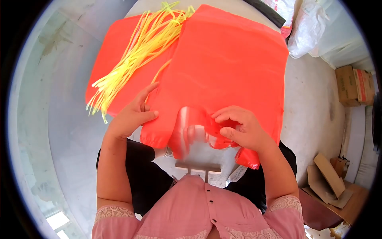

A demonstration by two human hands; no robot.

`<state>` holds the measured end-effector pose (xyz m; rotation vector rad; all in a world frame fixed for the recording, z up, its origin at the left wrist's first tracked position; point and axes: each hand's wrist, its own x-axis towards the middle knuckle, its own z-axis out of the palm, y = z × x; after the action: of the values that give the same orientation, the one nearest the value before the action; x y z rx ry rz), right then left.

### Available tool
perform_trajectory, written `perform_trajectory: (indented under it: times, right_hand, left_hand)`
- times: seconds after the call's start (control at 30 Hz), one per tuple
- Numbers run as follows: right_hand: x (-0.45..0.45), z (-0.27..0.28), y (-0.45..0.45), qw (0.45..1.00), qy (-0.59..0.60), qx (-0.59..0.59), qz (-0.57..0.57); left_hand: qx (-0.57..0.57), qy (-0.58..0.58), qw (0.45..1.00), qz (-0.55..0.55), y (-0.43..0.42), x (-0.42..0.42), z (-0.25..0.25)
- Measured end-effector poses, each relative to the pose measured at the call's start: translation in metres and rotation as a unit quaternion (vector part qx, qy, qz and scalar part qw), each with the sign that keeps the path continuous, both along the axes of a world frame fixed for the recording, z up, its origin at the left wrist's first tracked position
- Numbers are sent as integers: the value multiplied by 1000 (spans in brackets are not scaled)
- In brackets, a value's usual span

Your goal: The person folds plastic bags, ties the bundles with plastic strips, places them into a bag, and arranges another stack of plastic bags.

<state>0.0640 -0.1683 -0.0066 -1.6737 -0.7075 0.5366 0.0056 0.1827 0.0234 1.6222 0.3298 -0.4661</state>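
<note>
Red plastic bags (234, 59) lie flat in a stack over the table, their near edge hanging towards my lap. My left hand (137, 113) rests at the stack's left edge, index finger stretched out and thumb apart, with nothing visible in it. At the near edge my right hand (238, 125) has its fingers curled at a crumpled, partly blurred part of the red plastic; whether it grips the plastic is hard to make out. A bundle of yellow strips (139, 59) lies on more red plastic (107, 59) at the left, one strip running near my left fingertip.
Behind the stack shows the pale table edge (147, 6). A dark bar (266, 12) and white sacks (308, 28) are at the upper right. Cardboard boxes (352, 85) stand at the right, with opened cardboard (326, 181) lower down. A small wooden stool (199, 167) shows below.
</note>
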Motion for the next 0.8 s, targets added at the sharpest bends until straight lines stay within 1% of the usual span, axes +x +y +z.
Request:
perform_trajectory:
  times: [0.03,0.13,0.17,0.23,0.27,0.33,0.37,0.43,0.53,0.63,0.73,0.8]
  right_hand:
    - [-2,-1,3,1000,13,15,-10]
    - [-4,5,15,998,-62,7,-12]
    - [-5,10,20,998,-56,-2,-9]
    - [-9,19,31,999,-45,-23,-4]
    - [-10,21,35,997,-76,-31,1]
    - [-10,25,43,989,-140,-44,13]
    - [-10,26,46,987,-154,-38,14]
    - [-10,28,53,983,-181,-25,15]
    - [-11,33,61,975,-212,-61,-11]
    - [-12,29,66,969,-226,-77,-61]
    - [-7,14,64,969,-214,-58,-107]
    - [-3,3,60,972,-182,-37,-141]
  left_hand:
    - [-19,3,1000,-5,0,0,5]
    - [-68,23,997,-27,-3,5,15]
    - [-83,30,995,-36,-6,8,16]
    - [-151,38,987,25,-30,13,17]
    - [-185,43,980,55,-39,15,17]
    - [-161,44,986,16,-42,21,13]
    - [-149,45,988,-3,-43,25,10]
    - [-136,39,990,-7,-50,30,3]
    - [-143,28,989,-6,-62,37,-3]
    - [-169,36,985,18,-73,41,-1]
    - [-190,40,980,46,-84,41,10]
    - [-196,36,979,50,-87,42,11]
